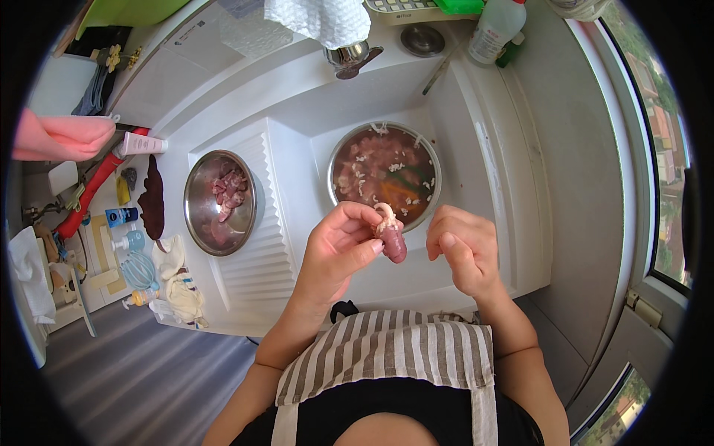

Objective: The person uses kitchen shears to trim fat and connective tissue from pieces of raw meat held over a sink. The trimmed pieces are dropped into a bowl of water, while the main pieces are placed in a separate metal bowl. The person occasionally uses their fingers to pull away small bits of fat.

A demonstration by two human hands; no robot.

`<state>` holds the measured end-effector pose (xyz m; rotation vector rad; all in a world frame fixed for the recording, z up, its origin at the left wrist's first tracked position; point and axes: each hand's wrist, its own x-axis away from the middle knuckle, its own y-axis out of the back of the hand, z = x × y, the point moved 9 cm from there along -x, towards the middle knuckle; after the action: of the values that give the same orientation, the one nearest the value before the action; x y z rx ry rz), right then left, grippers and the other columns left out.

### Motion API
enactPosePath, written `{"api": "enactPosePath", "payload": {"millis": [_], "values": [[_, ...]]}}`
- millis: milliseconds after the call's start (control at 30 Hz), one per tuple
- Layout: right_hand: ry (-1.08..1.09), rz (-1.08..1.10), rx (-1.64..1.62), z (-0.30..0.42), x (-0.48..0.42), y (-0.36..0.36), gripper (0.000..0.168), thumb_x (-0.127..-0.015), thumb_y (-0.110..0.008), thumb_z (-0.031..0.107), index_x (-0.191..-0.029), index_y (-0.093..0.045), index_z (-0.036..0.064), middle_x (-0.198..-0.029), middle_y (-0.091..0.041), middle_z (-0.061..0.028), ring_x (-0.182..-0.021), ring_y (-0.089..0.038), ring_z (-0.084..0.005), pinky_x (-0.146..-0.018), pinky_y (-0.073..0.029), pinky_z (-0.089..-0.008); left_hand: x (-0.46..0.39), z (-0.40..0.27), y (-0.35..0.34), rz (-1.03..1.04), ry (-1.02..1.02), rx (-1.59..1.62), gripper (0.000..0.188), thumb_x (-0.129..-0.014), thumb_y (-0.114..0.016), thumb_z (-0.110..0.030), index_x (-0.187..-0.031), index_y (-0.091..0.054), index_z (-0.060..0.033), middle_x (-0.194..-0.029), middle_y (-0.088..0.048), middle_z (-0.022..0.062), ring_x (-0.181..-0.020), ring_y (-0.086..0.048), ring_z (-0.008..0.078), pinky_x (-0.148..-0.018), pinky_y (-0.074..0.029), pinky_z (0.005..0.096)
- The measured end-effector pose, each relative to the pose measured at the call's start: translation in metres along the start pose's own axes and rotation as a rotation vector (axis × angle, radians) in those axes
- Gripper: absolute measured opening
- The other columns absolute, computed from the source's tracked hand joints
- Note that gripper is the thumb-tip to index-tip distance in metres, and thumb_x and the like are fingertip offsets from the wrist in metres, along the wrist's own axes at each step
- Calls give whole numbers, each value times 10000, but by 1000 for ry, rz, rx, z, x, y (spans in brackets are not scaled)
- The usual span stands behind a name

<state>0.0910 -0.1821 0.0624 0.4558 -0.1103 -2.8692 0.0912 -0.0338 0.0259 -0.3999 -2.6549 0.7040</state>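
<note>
Between the thumb and fingers of my left hand [348, 240] is a small raw heart [394, 243], seemingly from poultry. Pale fat and a curled whitish vessel top its dark pink, rounded body. To its right, apart from it, my right hand [466, 248] is curled closed, and nothing shows between its fingers. Just beyond both hands, a round metal basin [333, 167] stands in the sink. Reddish, cloudy water fills it, with pink meat pieces [371, 150] under the surface and white fat bits [396, 167] floating.
A steel bowl [192, 195] with several meat pieces [227, 192] stands on the ribbed drainboard [259, 267] at left. Beyond the sink are a faucet [348, 56] with a white cloth [321, 22], a drain cover [423, 40] and a plastic bottle [496, 30]. A window [669, 167] borders the right.
</note>
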Motion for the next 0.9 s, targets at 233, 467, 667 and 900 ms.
{"api": "enactPosePath", "payload": {"millis": [233, 467, 667, 900], "values": [[-66, -118, 144, 14, -5, -9, 194, -653, -726, 27, -813, -617, 25, -726, -579, -46, -560, -498, -103, -467, -377, -220, 0, -7, 5, -25, -126, -18, 280, -765, -625, 25, -979, -460, -50, -999, -526, 94, -993, -543, 211, -920, -443, 395], [-168, -138, -39, -7, 2, -15, 174, -734, -724, 27, -889, -645, 13, -822, -620, -65, -607, -543, -97, -520, -437, -220, 2, -13, -2, -98, -103, -74, 368, -790, -615, 11, -1134, -489, -29, -1027, -527, 92, -968, -556, 207, -839, -479, 365], [-445, -103, -514, -30, 9, -23, 124, -848, -604, 1, -957, -656, -25, -881, -624, -93, -658, -584, -107, -565, -493, -217, 4, -8, 2, -14, -121, -213, 228, -835, -562, 2, -1063, -547, -5, -1049, -528, 95, -932, -579, 197, -761, -500, 348], [-381, -227, -293, -24, 9, -8, 127, -810, -618, -39, -930, -657, -27, -851, -626, -92, -648, -579, -108, -556, -479, -211, 4, -9, -1, -34, -88, -119, 194, -838, -567, -2, -1031, -546, -4, -1091, -558, 137, -944, -614, 222, -755, -497, 334]]}}
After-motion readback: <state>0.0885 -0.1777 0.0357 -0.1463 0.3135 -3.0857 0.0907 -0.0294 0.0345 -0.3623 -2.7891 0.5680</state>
